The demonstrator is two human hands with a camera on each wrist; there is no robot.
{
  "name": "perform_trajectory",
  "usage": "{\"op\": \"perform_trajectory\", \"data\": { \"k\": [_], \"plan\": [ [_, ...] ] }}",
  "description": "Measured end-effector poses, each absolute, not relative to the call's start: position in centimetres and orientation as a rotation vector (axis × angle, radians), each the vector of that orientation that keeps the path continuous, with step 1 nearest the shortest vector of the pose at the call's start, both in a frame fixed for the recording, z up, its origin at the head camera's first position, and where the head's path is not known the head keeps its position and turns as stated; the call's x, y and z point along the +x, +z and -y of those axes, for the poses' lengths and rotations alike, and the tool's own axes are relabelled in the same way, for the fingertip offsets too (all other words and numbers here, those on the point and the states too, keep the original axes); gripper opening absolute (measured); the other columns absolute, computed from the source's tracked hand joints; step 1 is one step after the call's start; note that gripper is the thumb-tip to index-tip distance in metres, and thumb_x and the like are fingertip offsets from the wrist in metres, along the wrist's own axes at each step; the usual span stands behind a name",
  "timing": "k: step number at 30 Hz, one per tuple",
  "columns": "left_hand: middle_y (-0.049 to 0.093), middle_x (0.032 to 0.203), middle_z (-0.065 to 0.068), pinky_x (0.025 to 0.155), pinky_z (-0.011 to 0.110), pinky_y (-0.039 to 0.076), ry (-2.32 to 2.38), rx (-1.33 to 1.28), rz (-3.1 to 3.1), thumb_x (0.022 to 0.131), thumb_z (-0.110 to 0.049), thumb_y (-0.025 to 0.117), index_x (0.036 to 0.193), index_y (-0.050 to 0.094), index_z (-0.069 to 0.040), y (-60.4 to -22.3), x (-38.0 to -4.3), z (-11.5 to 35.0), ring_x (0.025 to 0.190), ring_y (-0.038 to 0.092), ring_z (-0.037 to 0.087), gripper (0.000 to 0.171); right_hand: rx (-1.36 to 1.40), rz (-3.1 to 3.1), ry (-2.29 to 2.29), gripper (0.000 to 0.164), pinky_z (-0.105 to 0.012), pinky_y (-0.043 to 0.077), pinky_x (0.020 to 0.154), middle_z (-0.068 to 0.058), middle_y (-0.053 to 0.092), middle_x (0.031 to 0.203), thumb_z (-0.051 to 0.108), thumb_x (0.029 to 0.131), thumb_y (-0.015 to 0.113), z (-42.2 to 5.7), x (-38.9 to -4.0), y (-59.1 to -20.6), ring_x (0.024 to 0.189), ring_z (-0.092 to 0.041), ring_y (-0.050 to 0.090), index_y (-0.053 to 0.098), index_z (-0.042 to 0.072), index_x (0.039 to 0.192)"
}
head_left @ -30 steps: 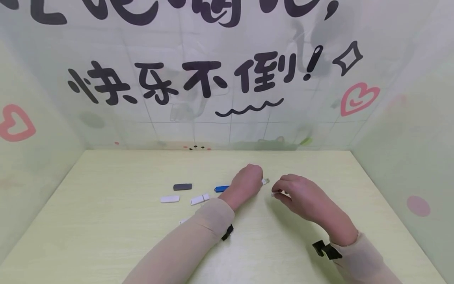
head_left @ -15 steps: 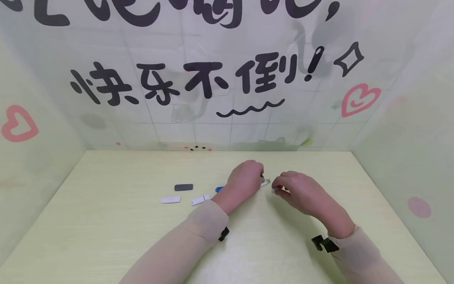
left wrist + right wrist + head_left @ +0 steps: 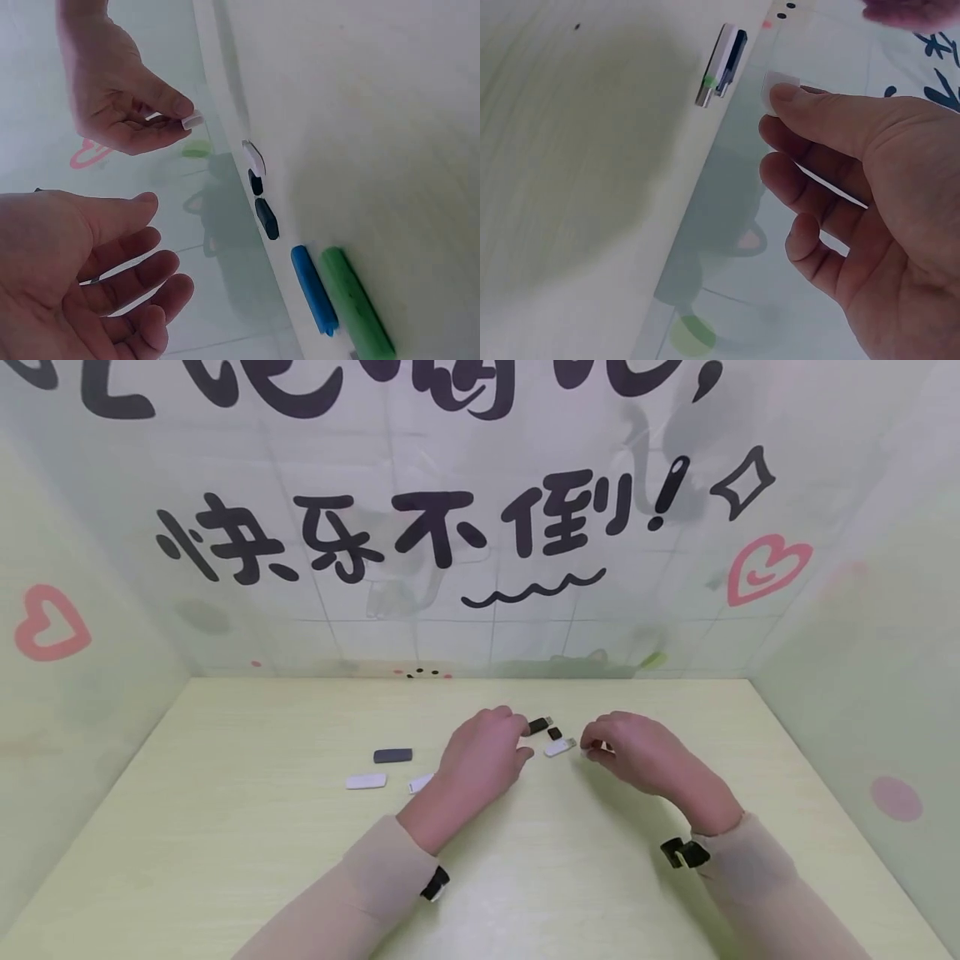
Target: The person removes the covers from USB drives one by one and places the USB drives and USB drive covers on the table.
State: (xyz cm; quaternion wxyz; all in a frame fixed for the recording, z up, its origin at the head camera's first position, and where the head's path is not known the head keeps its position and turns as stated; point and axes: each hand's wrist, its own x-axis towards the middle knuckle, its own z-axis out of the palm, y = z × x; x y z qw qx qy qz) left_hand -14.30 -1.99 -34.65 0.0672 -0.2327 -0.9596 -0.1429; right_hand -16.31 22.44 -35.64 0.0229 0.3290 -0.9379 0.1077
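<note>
My left hand [image 3: 483, 752] hovers over the table with fingers apart, holding nothing. Just beyond its fingertips lie a black USB stick [image 3: 538, 726], a small black cap [image 3: 554, 734] and a white USB stick [image 3: 559, 747] with its metal plug bare. Between thumb and forefinger, my right hand [image 3: 641, 760] pinches a small white cap [image 3: 784, 79], held above the table to the right of the white stick. In the left wrist view, a blue USB stick [image 3: 313, 289] and a green USB stick [image 3: 356, 304] lie side by side; the left hand hides them in the head view.
Left of the left arm lie a grey USB stick [image 3: 393, 755], a white one [image 3: 366, 782] and another white one [image 3: 420, 783] partly covered by the wrist. Printed walls [image 3: 480, 643] close off the pale table [image 3: 225, 843] at the back and sides.
My left hand has drawn back to the left and its fingers have spread, uncovering the black USB stick and black cap. The right hand keeps the white cap and has barely moved.
</note>
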Motion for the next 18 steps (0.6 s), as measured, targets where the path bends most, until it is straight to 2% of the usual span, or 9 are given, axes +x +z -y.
{"op": "perform_trajectory", "data": {
  "k": [6, 13, 18],
  "plan": [
    [0.066, 0.093, -0.001, 0.068, 0.028, 0.052, -0.447, -0.685, 2.852, 0.086, -0.024, 0.077, 0.105, 0.075, -0.013, -34.8, -12.6, 3.8, 0.084, 0.062, 0.02, 0.022, 1.032, 2.95, 0.346, 0.01, -0.03, 0.052, 0.073, 0.009, 0.066, 0.089, 0.008, 0.086, 0.075, -22.8, -17.5, -36.5, 0.082, -0.01, 0.061, 0.073, 0.014, 0.094],
    [0.063, 0.088, -0.002, 0.067, 0.027, 0.049, -0.481, -0.672, 2.792, 0.084, -0.022, 0.08, 0.1, 0.074, -0.013, -35.1, -11.0, 6.5, 0.077, 0.058, 0.018, 0.02, 1.071, 2.977, 0.388, 0.012, -0.032, 0.052, 0.076, 0.008, 0.067, 0.091, 0.006, 0.088, 0.072, -23.0, -18.6, -37.6, 0.084, -0.011, 0.062, 0.072, 0.015, 0.094],
    [0.064, 0.091, -0.002, 0.067, 0.027, 0.049, -0.492, -0.621, 2.77, 0.082, -0.023, 0.081, 0.101, 0.074, -0.013, -35.3, -10.1, 8.0, 0.079, 0.059, 0.018, 0.023, 1.081, 3.001, 0.458, 0.012, -0.031, 0.052, 0.078, 0.009, 0.068, 0.093, 0.008, 0.089, 0.072, -23.1, -19.3, -38.0, 0.084, -0.009, 0.061, 0.074, 0.017, 0.097]
  ]
}}
